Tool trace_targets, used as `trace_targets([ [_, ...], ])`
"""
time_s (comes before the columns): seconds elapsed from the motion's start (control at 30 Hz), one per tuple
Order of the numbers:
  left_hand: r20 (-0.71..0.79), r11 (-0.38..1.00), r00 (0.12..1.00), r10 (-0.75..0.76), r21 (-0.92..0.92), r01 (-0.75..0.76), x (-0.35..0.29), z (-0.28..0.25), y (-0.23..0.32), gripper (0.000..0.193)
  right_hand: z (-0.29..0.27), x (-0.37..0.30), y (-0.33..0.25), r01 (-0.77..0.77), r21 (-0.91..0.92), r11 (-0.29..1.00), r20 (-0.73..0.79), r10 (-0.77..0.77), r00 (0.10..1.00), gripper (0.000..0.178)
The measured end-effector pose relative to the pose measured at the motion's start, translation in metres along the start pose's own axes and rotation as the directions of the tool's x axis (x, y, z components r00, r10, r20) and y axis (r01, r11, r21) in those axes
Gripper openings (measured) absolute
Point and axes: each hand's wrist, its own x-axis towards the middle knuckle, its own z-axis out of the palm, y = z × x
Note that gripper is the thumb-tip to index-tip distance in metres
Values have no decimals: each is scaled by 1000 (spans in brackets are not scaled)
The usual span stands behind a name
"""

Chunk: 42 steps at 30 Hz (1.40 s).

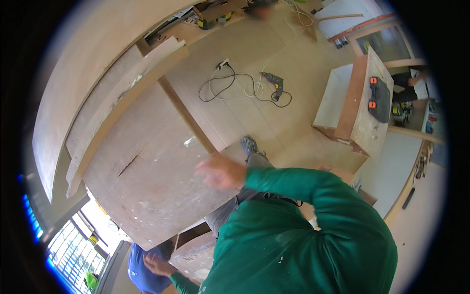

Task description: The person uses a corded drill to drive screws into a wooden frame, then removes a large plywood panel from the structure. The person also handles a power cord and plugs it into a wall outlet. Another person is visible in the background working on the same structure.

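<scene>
My right hand is over the near right edge of a large worn wooden panel, its fingers smeared by motion. Whether it touches the panel cannot be made out. Down at the lower left, my left hand has its fingers apart and holds nothing. It is just beyond the panel's lower corner, in front of a person in a blue top. White paint marks and a dark crack show on the panel's face. A long wooden strip runs along its far side.
A corded drill lies on the floor with a looped cable and a socket block. At right, a black case with orange latches rests on a wooden cabinet. Another person is beyond it. A barred window is at lower left.
</scene>
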Motion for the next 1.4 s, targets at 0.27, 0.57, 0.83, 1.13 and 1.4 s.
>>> trace_targets([
  [0.27,560,801,657,504,-21,-598,-247,213,213,32,-299,-209,108,-743,-389,544,-440,599,669,35],
  [0.57,546,638,640,541,229,-735,-293,359,231,62,-279,-237,263,-859,-185,477,-153,850,505,41],
  [0.83,445,352,679,585,614,-706,-304,401,205,77,-241,-190,648,-677,-503,538,-3,782,623,49],
  [1.13,327,294,740,588,766,-572,-306,402,189,76,-157,18,851,-149,-557,817,32,201,979,57],
  [1.4,371,-163,451,812,886,-434,-333,517,156,66,-42,61,905,10,-828,560,72,89,993,64],
])
